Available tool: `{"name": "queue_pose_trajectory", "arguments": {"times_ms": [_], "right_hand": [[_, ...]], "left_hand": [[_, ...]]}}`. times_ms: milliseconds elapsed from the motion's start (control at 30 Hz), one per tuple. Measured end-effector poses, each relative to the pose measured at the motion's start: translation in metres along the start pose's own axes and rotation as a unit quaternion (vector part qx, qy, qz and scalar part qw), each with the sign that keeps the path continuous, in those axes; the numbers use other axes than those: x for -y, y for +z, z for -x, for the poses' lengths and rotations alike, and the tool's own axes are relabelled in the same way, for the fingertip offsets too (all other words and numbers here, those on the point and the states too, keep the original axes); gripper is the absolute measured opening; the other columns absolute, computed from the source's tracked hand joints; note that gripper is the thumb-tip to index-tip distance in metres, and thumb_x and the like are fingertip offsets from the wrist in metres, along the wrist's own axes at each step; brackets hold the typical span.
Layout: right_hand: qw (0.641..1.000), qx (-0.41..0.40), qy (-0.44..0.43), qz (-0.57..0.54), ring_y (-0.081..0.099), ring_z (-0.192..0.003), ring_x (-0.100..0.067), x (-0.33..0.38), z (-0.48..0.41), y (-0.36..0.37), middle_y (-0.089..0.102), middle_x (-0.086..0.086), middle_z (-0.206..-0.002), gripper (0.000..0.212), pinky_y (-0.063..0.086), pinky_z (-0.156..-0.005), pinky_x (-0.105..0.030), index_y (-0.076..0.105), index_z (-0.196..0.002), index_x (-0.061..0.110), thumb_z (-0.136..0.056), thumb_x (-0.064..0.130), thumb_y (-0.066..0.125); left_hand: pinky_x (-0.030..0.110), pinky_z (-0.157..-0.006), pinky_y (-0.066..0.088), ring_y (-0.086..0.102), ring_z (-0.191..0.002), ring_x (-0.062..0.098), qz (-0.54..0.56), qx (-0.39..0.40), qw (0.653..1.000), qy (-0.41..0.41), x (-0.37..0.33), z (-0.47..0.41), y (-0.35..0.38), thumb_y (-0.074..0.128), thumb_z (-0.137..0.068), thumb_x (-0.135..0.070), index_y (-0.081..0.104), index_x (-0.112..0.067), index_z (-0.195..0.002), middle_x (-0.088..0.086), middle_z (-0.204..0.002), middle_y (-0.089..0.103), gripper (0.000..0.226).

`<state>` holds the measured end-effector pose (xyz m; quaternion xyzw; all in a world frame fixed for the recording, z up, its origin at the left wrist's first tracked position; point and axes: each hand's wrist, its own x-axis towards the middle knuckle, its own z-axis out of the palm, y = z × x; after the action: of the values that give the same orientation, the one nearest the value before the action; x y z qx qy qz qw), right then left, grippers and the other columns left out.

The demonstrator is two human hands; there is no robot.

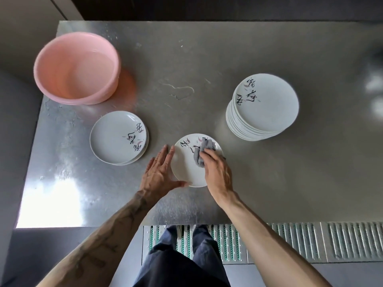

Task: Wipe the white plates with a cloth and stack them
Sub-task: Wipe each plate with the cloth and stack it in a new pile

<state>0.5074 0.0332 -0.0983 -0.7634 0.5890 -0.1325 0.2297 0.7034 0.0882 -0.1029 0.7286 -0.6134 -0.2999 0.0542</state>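
Head view.
- Plate (184, 168): white, inked lettering, flat on the steel worktop (269, 183) near its front edge, between the two stacks.
- Cloth (205, 148): grey, bunched, pressed on the plate's far right part.
- Right hand (217, 175): grip curled round the cloth.
- Left hand (157, 175): grip spread, straight fingers against the plate's left rim, thumb at its near edge, steadying it.
- Tall stack (267, 104): right, well apart.
- Short stack (118, 137): left, near.
- Basin (76, 67): pink, far left.
- Puddle (182, 92): mid-worktop.

Step, as judged: wiping in hand. Next: finish the face, then lift the plate by its rim and set it squarely on a stack, likely the short one.
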Motion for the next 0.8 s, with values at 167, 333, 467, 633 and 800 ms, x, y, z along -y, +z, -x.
{"name": "queue_pose_trajectory", "arguments": {"times_ms": [167,333,467,633,800], "right_hand": [[0.989,0.083,-0.125,0.007,0.063,-0.112,-0.023,0.013,0.011,0.005,0.066,0.005,-0.129,0.043,0.05,-0.101,-0.035,0.073,-0.121,0.017,-0.086,-0.008,0.064],[0.998,0.016,-0.042,0.04,0.062,-0.114,-0.026,-0.034,0.03,-0.017,0.066,0.0,-0.126,0.048,0.05,-0.103,-0.04,0.072,-0.123,0.012,-0.082,-0.011,0.067],[0.999,-0.009,0.046,0.017,0.059,-0.12,-0.024,-0.023,0.04,-0.017,0.064,-0.002,-0.133,0.044,0.047,-0.103,-0.031,0.067,-0.132,0.01,-0.09,-0.004,0.064],[0.992,-0.048,0.091,-0.073,0.063,-0.117,-0.023,-0.013,0.05,-0.017,0.066,-0.002,-0.129,0.037,0.05,-0.103,-0.034,0.069,-0.127,0.01,-0.094,-0.004,0.061],[0.98,-0.073,0.112,-0.149,0.066,-0.109,-0.015,-0.015,0.052,-0.026,0.067,0.003,-0.121,0.037,0.05,-0.098,-0.025,0.071,-0.122,0.015,-0.092,-0.005,0.062]], "left_hand": [[0.044,-0.128,0.015,0.01,-0.159,0.018,-0.013,0.0,1.0,0.005,0.004,-0.001,0.002,0.079,-0.063,-0.076,0.006,-0.021,-0.165,0.003,-0.173,0.004,0.137],[0.042,-0.129,0.012,0.01,-0.159,0.02,-0.021,-0.003,1.0,0.017,0.006,-0.001,0.004,0.081,-0.067,-0.073,0.005,-0.022,-0.166,0.005,-0.173,0.004,0.135],[0.045,-0.129,0.004,0.0,-0.16,0.022,-0.059,0.004,0.998,0.035,0.007,-0.001,0.004,0.077,-0.071,-0.073,0.001,-0.019,-0.165,0.006,-0.173,-0.004,0.133],[0.051,-0.129,0.006,0.005,-0.158,0.033,-0.154,-0.016,0.965,0.212,0.006,-0.004,0.005,0.073,-0.082,-0.065,0.018,-0.013,-0.163,0.014,-0.17,0.006,0.111],[0.06,-0.115,0.038,0.042,-0.143,0.042,-0.186,-0.076,0.934,0.296,0.0,-0.006,0.01,0.08,-0.084,-0.046,0.041,-0.009,-0.155,0.026,-0.156,0.041,0.089]]}}
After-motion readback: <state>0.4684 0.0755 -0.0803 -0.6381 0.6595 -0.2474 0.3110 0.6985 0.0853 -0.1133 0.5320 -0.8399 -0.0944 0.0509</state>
